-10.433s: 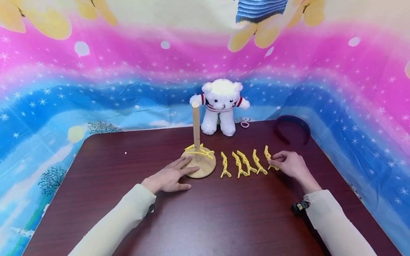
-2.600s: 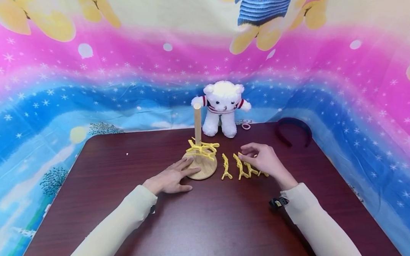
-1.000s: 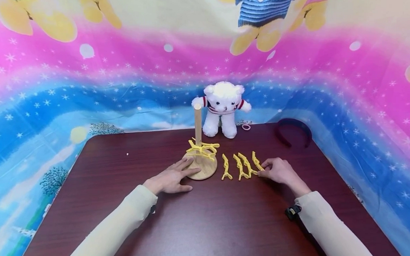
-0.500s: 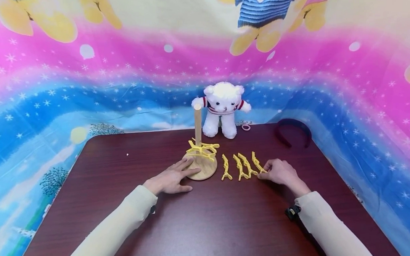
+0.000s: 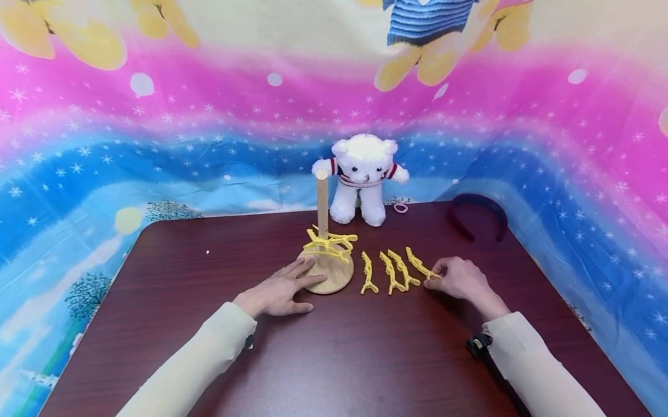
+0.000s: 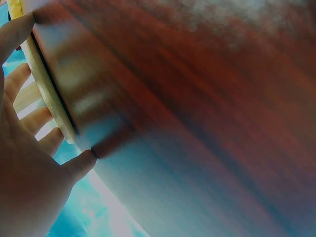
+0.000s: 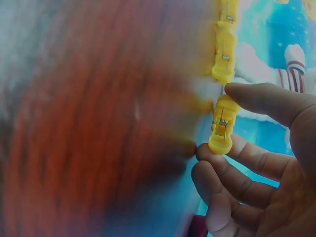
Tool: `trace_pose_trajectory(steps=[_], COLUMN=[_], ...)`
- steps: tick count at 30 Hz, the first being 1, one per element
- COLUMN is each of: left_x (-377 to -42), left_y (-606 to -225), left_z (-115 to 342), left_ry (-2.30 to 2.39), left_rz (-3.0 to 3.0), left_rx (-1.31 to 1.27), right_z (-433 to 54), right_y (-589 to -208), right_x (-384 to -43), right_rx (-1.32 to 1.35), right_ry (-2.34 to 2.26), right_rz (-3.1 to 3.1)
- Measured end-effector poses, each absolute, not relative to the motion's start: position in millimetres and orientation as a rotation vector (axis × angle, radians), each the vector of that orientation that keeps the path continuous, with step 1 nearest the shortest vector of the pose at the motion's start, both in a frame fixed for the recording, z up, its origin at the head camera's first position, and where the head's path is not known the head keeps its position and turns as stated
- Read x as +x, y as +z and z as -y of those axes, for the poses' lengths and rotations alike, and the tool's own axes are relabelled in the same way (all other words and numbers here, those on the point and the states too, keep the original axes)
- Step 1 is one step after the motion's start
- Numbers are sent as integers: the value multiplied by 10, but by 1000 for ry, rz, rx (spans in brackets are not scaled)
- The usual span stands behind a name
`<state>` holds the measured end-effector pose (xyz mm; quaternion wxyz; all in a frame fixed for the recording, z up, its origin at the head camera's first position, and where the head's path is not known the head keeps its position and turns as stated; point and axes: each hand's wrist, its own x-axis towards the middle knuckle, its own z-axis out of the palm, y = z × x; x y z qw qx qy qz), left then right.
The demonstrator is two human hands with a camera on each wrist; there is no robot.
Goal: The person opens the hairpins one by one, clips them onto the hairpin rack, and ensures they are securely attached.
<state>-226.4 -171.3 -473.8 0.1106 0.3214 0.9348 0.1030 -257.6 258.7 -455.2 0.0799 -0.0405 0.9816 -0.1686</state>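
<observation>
My left hand (image 5: 277, 288) lies flat with spread fingers on the round base (image 5: 330, 284) of a wooden post stand (image 5: 323, 205). Several yellow hair clips (image 5: 338, 240) are stacked around the foot of the post. To the right of the stand, three more yellow hair clips (image 5: 369, 275) lie in a row on the table. My right hand (image 5: 459, 279) pinches the handle end of the rightmost hair clip (image 5: 419, 264) between thumb and fingers. The right wrist view shows this clip's spring end (image 7: 223, 123) between thumb and fingertips.
A white teddy bear (image 5: 363, 179) stands behind the post at the table's back edge. A pink ring (image 5: 400, 207) lies beside it, and a dark red headband (image 5: 479, 216) at the back right. The dark brown table (image 5: 349, 371) is bordered by a printed cloth backdrop.
Since the first frame, one clip has gone from the row's right end onto the post. Over the last second, the pinched clip has turned to a steeper slant; the left hand stays still.
</observation>
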Motion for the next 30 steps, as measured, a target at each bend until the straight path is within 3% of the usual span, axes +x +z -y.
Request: trace_pose_trajectory(steps=[30], left_x=[-2267], left_y=[-4740], left_z=[1720], left_ry=[307], left_rz=[-2739], left_rx=[953], right_z=[-2460], right_y=[-4310], right_x=[-2544], right_rx=[-384], right_ry=[-803], right_rz=[-3126])
